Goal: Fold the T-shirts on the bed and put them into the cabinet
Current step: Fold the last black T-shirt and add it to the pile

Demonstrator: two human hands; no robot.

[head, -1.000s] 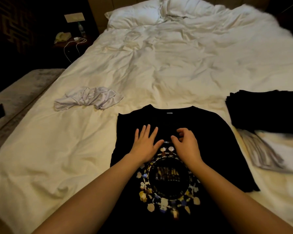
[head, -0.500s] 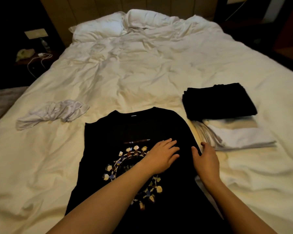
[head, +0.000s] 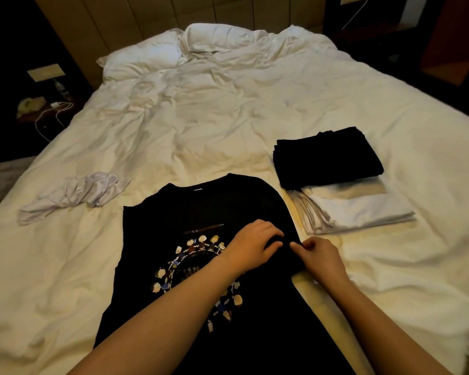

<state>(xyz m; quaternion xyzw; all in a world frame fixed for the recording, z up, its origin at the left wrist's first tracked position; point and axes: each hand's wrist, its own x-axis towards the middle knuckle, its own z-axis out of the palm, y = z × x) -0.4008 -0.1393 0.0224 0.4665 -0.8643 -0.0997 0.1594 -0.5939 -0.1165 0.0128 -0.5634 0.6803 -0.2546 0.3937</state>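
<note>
— Where's the shirt being worked on?

— Flat on the near part of the bed (head: 228,117), collar toward the pillows. It's a black T-shirt (head: 201,212) with a ring of small cartoon figures printed on the chest.

— And the hands?

— Both are at its right edge, close together. The left hand (head: 251,246) lies on the black cloth with its fingers curled down, gripping a fold of the fabric. The right hand (head: 318,257) is just beside it, thumb and forefinger pinched on the shirt's edge where the black meets the white cover. The two nearly touch.

— Is the sleeve on that side showing?

— I can't tell; the cloth there is too dark to read. The left edge runs straight down, no sleeve sticking out.

— What else is on the bed?

— To the right of the shirt, a folded stack: a black folded T-shirt (head: 326,156) on top, set toward the far end of the white folded garments (head: 363,212) under it. On the other side, well apart, a crumpled white T-shirt (head: 76,194) lies loose on the duvet.

— Further off?

— Two white pillows (head: 179,47) at the headboard, rumpled bedding between. On the dark nightstand (head: 42,109) to the left, a white charging cable (head: 53,115) trails over the edge.
</note>
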